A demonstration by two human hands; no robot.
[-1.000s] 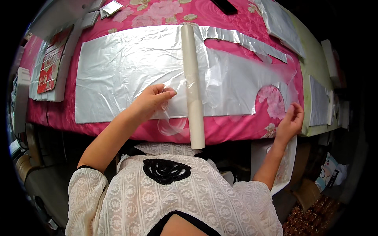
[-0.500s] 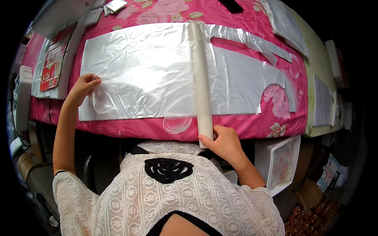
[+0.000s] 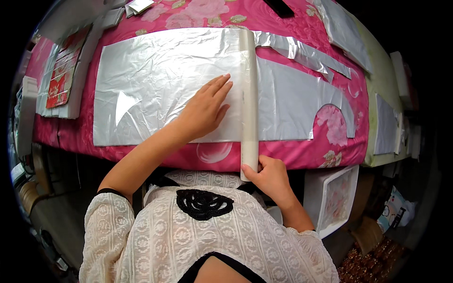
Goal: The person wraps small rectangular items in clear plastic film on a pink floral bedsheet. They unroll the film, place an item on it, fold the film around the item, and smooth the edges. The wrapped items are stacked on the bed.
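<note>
A silvery-white plastic bag [image 3: 137, 75] lies flat and wrinkled across the pink flowered table. Its right end [image 3: 288, 104] carries a curved cut-out and long handle-like strips. A pale beige roll [image 3: 248, 99] lies across it, pointing from the far edge toward me, its near end jutting past the table edge. That near end is in my right hand [image 3: 271, 177], thumb on top and fingers wrapped around it. My left hand [image 3: 205, 106] rests palm down on the plastic just left of the roll, its fingers stretched out.
A dark phone-like object [image 3: 278, 8] lies at the far edge. Red printed packets [image 3: 63, 80] lie on a white stack at the left. Silvery sheets [image 3: 344, 35] sit on the pale green surface at right. A white plastic bin [image 3: 337, 200] stands below the table's right front.
My left hand has let go of the plastic's left edge and moved right, now flat beside the roll. The roll, still in my right hand, has shifted slightly right.
</note>
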